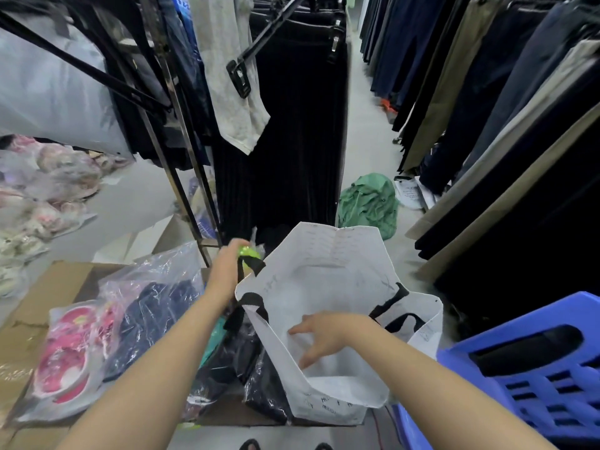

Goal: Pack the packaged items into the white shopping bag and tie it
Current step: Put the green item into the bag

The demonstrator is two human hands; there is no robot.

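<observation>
Illumination is even, cool and diffuse; its source lies outside the view. Shadows are soft and weak. The row of black pleated garments [285,141] at centre reads as near-solid black with little fold detail. Specular glare streaks cross the crumpled clear plastic packet of dark clothing [156,306]. The white woven shopping bag [328,274] is the brightest surface, its faint print washed out. Motion blur softens the left hand [227,271] and the fingers [305,355] of the right hand [328,332]. Wide-angle distortion bends the dark metal rack post [181,151] and stretches the blue slotted plastic basket [535,368] at the edge
</observation>
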